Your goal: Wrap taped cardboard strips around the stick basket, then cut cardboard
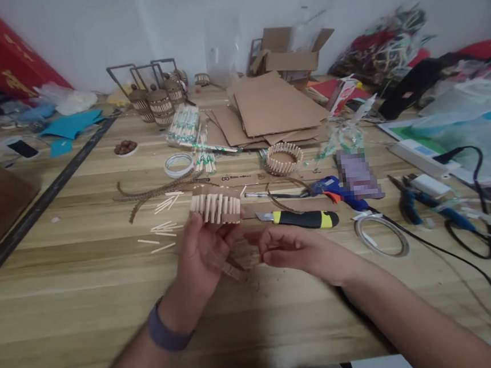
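Observation:
My left hand (pixel 202 251) holds up a small cardboard ring lined with short pale sticks (pixel 215 208), its thumb on the near side. A strip of clear tape or film hangs below that palm. To the right, my right hand (pixel 288 248) has its fingers curled with the fingertips pressed together; whatever they pinch is too small or blurred to name. Loose sticks (pixel 162 228) lie on the wooden table left of the ring. A yellow and black utility knife (pixel 304 219) rests just beyond my right hand. Another stick-lined ring (pixel 284 158) stands farther back.
Behind are cardboard sheets (pixel 279 106), bagged sticks (pixel 183 124), a tape roll (pixel 179 165) and small stick-sided buckets (pixel 161 106). At the right lie a blue glue gun (pixel 334 187), another tape roll (pixel 381 235), pliers (pixel 408 204) and black cables. Braided cords (pixel 155 190) lie left.

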`<action>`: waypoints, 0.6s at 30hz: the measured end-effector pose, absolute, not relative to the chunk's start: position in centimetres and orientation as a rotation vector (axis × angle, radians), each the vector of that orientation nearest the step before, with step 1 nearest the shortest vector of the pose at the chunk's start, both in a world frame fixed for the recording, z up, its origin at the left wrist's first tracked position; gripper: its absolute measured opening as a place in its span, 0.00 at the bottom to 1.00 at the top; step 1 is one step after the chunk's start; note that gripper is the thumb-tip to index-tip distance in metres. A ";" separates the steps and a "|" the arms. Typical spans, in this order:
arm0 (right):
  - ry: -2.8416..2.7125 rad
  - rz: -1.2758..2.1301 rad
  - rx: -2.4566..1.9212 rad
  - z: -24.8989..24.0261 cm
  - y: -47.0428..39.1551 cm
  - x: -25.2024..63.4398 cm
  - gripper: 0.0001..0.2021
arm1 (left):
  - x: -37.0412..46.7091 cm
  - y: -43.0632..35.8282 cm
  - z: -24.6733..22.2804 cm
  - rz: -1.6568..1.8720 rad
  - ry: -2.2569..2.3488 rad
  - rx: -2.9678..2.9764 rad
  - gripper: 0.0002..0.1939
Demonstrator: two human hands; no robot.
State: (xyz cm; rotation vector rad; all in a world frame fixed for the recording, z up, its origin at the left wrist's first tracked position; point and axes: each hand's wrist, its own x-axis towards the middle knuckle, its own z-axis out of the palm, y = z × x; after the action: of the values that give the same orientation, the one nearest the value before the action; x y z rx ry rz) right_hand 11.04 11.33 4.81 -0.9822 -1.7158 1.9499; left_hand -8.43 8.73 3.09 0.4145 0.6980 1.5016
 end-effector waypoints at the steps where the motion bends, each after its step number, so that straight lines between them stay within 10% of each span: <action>1: -1.743 1.938 -0.994 4.7 11.4 11.2 0.13 | -8.5 8.8 3.2 1.520 0.689 0.415 0.26; 18: -1.439 1.755 -0.988 7.3 10.6 8.1 0.19 | -7.1 7.6 2.5 1.589 0.759 0.584 0.38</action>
State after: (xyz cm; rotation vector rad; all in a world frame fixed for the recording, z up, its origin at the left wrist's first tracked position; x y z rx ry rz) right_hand 8.13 10.57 7.34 -0.9884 -1.4386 1.7549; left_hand -7.12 7.62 2.54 0.5835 0.7593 1.5892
